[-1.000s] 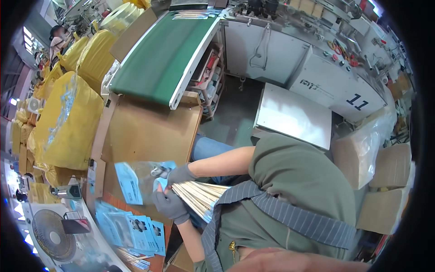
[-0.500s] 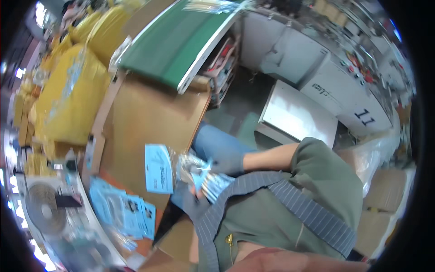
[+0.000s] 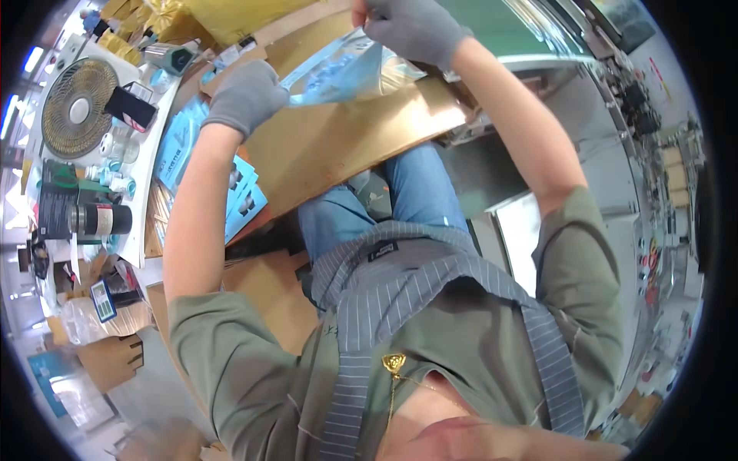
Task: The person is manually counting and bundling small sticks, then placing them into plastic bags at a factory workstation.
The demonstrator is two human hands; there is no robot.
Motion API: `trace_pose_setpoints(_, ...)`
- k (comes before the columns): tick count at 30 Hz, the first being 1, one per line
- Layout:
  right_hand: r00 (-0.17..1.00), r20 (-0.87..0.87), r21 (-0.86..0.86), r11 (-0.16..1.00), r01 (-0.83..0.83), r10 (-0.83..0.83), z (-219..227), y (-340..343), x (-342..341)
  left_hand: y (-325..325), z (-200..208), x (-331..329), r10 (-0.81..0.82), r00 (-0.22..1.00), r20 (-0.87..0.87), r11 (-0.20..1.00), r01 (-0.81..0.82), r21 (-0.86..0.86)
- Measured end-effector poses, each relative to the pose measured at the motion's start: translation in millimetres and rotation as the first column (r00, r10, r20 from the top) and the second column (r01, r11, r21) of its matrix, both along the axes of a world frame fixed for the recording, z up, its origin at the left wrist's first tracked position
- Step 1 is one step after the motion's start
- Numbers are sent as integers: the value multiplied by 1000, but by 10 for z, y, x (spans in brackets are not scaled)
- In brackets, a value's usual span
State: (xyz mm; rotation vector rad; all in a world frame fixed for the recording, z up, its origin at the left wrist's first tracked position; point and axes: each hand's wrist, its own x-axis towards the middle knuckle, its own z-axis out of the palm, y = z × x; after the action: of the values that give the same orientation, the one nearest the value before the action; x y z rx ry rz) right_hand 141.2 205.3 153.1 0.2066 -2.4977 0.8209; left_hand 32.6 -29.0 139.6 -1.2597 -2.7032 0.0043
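Note:
A clear plastic bag [image 3: 338,73] with blue printing or a blue card in it stretches between my two grey-gloved hands over the brown tabletop [image 3: 338,142]. My left hand [image 3: 247,94] is closed on the bag's left end. My right hand [image 3: 419,31], higher and further right, is closed at its upper edge; some of its fingertips fall near the picture's top rim. Small blue shapes show through the film, blurred. Beige stick-like pieces [image 3: 400,73] lie at the bag's right end; whether they are inside it I cannot tell.
Blue cards [image 3: 242,196] lie fanned beside my left forearm. A side table at left carries a fan [image 3: 79,111], a phone [image 3: 131,107] and a black jar [image 3: 104,219]. Beyond my right hand runs a green conveyor belt [image 3: 492,27] with clear packets [image 3: 542,27]. Yellow sacks [image 3: 238,17] stand behind.
Both hands have gone from close to my lap out over the tabletop and have spread apart, the bag now pulled between them. The head view has swung round.

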Motion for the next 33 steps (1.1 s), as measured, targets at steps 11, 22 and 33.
trace_pose_setpoints(11, 981, 64, -296, 943, -154, 181, 337, -640, 112, -725, -884, -69, -233, -389, 891, 718, -687, -113)
trace_pose_setpoints(22, 557, -40, 75, 559, -826, 829, 313, -1980, 601, -1616, -338, 1453, -857, 283, 430, -168, -943, 287)
trace_pose_setpoints(33, 857, 133, -212, 859, -466, 497, -199, -1616, 292, -4229, -1084, 2347, -242, 129, 962, -444, -896, 9)
